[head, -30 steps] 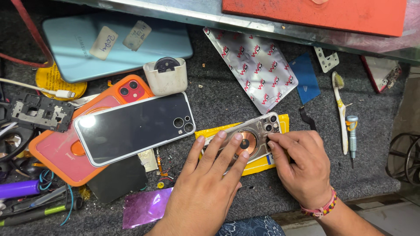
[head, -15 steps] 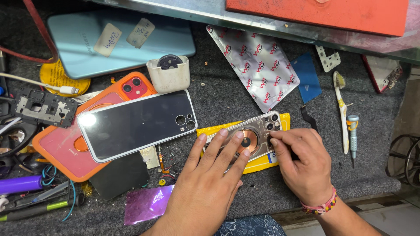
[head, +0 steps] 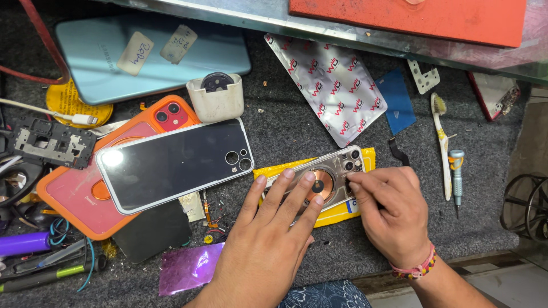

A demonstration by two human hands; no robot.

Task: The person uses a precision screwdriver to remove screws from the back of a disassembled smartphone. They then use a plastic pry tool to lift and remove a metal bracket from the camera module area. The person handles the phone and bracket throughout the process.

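Left hand [head: 268, 245] flat, fingers spread, pressing phone back [head: 322, 179] at centre frame; right hand [head: 394, 214] pinches its right edge. Bare mat [head: 285, 120] above; toothbrush [head: 442, 142] further right.

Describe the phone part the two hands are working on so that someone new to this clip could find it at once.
On the grey mat, find the yellow packet at centre. On it lies a clear phone back housing under the left hand and right hand. Unlike the dark back glass beside it, it shows a copper coil ring.

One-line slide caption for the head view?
Left hand presses flat on an opened phone housing lying on a yellow pad, while right hand works at its edge.
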